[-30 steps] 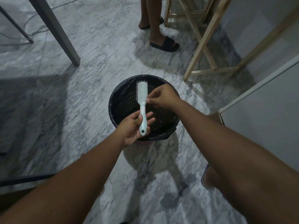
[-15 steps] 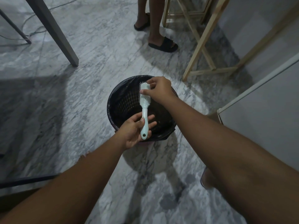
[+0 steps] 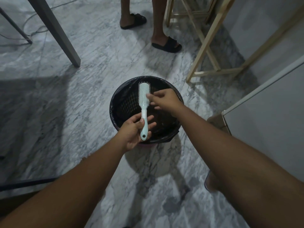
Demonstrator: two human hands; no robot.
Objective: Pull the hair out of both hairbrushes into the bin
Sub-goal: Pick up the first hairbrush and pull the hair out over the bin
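Note:
A pale mint hairbrush (image 3: 144,94) is held upright over the round bin (image 3: 125,102), which has a black liner and stands on the marble floor. My left hand (image 3: 133,134) grips the brush by its handle at the bin's near rim. My right hand (image 3: 164,100) is over the bin just right of the brush head, fingers apart and blurred, with a fingertip at the bristles. A thin strand hangs by the handle. Any hair in the bristles is too fine to make out. Only one hairbrush is in view.
Another person's legs in black slippers (image 3: 166,45) stand just beyond the bin. A grey table leg (image 3: 56,32) slants at the upper left, a pale wooden frame (image 3: 205,45) at the upper right, and a white-edged panel (image 3: 263,83) at the right. Cables lie at the far left.
My right hand went from beside the brush up onto the bristle head, then drew back to its right side with fingers spread. The other person's feet shifted.

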